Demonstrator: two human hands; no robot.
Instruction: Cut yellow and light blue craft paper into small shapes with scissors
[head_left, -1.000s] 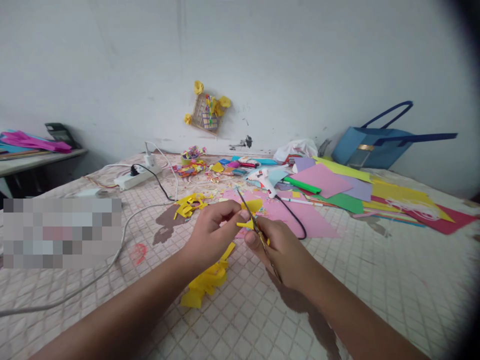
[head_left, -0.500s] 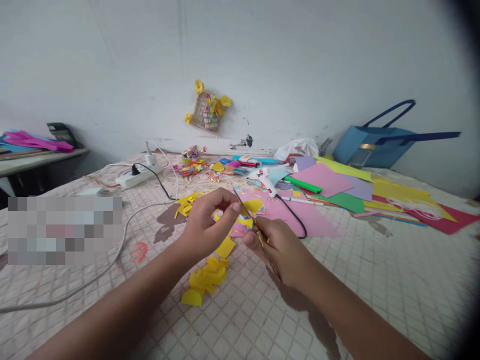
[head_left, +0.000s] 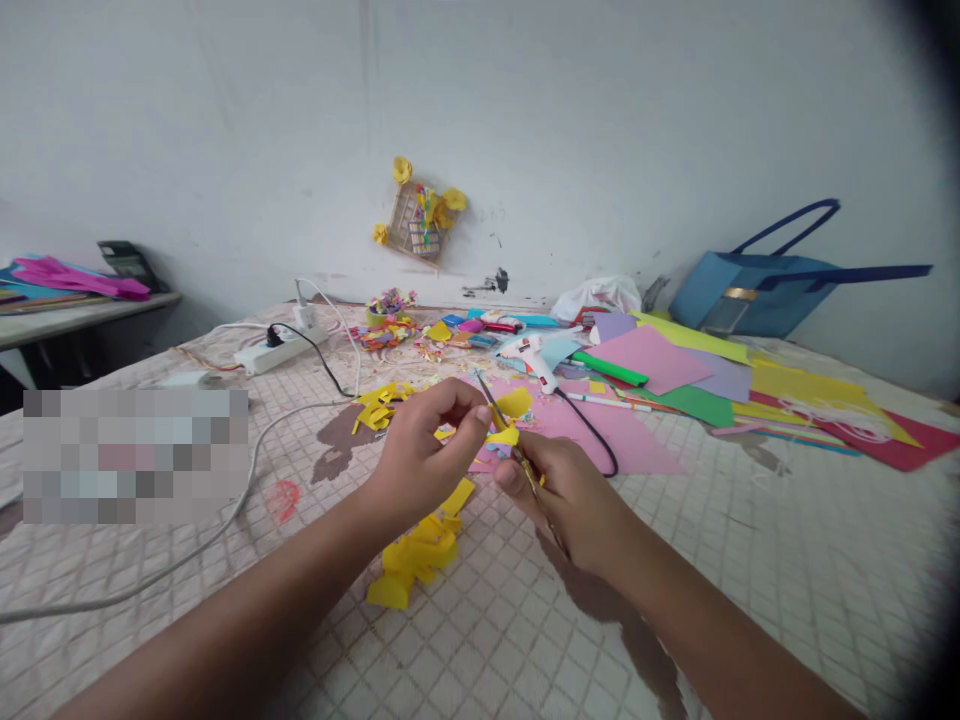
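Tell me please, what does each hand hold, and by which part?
Right hand: gold-coloured metal scissors, by the handles. Left hand: apparently a small yellow paper piece, by its edge.

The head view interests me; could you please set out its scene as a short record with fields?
Right hand: holds gold-toned metal scissors
Left hand: fingertips beside the blades, near a curved yellow paper piece; contact unclear
Nearer camera: heaped yellow paper scraps
Surface: pale cloth with diamond pattern
Beyond hands: white glue gun with black cord
Left side: white power strip with black plug
Right side: blue bag with dark-blue handles
Wall: tilted frame with yellow flowers
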